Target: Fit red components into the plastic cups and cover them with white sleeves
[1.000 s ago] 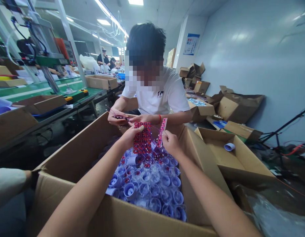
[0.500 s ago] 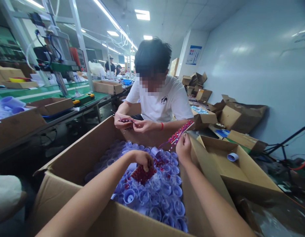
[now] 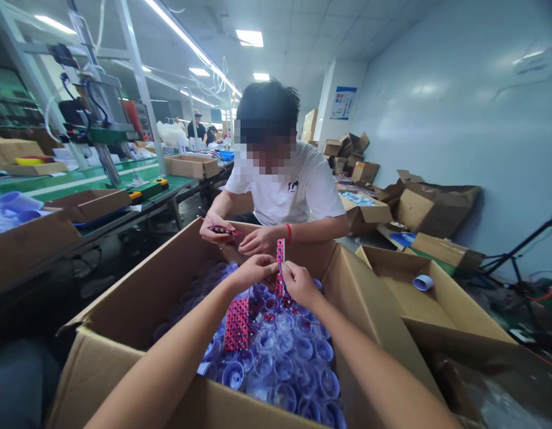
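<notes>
I've laid the red panel (image 3: 236,326) on the purple cups (image 3: 284,364), freeing my left hand (image 3: 252,271), grip unclear, to join my right hand (image 3: 301,286), pinching the red strip (image 3: 280,250).

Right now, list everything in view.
Large box: 1, brown, centre
Cups: many, purple, in large box
Board: 1, red, on cups
Strip: 1, red, above cups
Co-worker: 1, white shirt, across large box
Distant people: several, dark clothing, left
Shallow carton: 1, brown, right
Lone cup: 1, purple, shallow carton
Other cartons: several, brown, both sides
Machine: 1, grey-green, left
Bench: 1, green, left
Poster: 1, blue-white, upper right
Left hand: 1, bare, beside strip
Right hand: 1, bare, on strip
</notes>
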`<act>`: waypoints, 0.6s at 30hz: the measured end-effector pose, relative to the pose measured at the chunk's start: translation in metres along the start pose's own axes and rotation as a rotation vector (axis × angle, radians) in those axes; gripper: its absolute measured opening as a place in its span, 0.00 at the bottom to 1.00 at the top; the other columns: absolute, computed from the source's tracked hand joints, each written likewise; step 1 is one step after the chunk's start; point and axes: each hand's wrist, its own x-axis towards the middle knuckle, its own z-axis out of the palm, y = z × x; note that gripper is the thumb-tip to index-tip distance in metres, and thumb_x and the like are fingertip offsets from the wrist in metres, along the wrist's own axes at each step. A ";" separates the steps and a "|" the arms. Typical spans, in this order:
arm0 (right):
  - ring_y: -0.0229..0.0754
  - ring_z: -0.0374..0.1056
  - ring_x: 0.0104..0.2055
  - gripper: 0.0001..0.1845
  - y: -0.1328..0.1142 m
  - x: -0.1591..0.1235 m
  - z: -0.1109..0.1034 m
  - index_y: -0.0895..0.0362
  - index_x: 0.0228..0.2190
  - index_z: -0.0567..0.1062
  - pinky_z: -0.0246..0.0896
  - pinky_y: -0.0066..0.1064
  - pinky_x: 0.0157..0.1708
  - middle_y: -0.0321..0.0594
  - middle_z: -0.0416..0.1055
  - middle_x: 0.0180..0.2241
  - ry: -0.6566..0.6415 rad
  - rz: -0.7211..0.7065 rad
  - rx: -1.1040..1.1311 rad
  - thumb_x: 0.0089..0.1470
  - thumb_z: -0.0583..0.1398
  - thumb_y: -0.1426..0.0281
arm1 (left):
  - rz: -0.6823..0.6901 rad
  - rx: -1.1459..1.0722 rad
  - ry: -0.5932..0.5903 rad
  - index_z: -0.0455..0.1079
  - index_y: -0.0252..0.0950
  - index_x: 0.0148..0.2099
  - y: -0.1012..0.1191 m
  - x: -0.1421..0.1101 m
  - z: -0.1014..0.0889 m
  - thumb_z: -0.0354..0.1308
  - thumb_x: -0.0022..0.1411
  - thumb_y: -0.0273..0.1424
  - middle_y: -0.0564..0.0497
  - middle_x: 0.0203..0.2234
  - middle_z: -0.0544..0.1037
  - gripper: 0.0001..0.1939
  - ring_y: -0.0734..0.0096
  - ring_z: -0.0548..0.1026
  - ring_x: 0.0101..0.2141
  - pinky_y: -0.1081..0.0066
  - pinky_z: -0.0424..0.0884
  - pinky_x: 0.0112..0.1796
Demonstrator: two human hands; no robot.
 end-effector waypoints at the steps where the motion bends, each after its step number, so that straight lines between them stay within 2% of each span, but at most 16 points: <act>1: 0.33 0.50 0.20 0.15 0.000 0.000 0.001 0.54 0.18 0.56 0.42 0.28 0.22 0.30 0.55 0.15 0.005 0.006 -0.016 0.53 0.48 0.63 | -0.006 0.010 -0.002 0.70 0.31 0.31 -0.002 0.000 0.000 0.67 0.44 0.39 0.51 0.19 0.73 0.16 0.72 0.72 0.21 0.72 0.71 0.24; 7: 0.33 0.51 0.21 0.15 0.001 0.001 0.001 0.54 0.19 0.57 0.44 0.27 0.22 0.30 0.56 0.16 -0.037 0.002 0.038 0.53 0.47 0.62 | -0.005 -0.070 -0.038 0.71 0.30 0.29 -0.003 0.001 -0.001 0.64 0.46 0.41 0.50 0.19 0.72 0.17 0.74 0.71 0.20 0.75 0.69 0.21; 12: 0.34 0.49 0.20 0.15 0.000 0.001 0.002 0.54 0.18 0.56 0.43 0.27 0.22 0.30 0.54 0.15 -0.030 0.010 0.026 0.52 0.47 0.62 | 0.061 0.123 0.111 0.68 0.32 0.22 -0.006 0.005 0.003 0.62 0.49 0.41 0.54 0.13 0.68 0.17 0.77 0.66 0.13 0.77 0.63 0.15; 15: 0.34 0.50 0.20 0.15 -0.003 0.001 0.006 0.53 0.17 0.55 0.41 0.28 0.22 0.31 0.55 0.15 0.019 0.054 -0.037 0.52 0.46 0.63 | 0.076 0.248 0.216 0.65 0.34 0.18 -0.012 0.009 0.005 0.57 0.53 0.40 0.54 0.10 0.66 0.18 0.76 0.64 0.11 0.76 0.61 0.15; 18: 0.35 0.50 0.20 0.14 -0.006 -0.001 0.009 0.53 0.18 0.55 0.40 0.29 0.22 0.32 0.55 0.15 0.051 0.091 -0.103 0.52 0.46 0.64 | 0.078 0.324 0.263 0.65 0.34 0.18 -0.015 0.012 0.006 0.55 0.55 0.38 0.53 0.10 0.67 0.17 0.75 0.65 0.13 0.76 0.62 0.17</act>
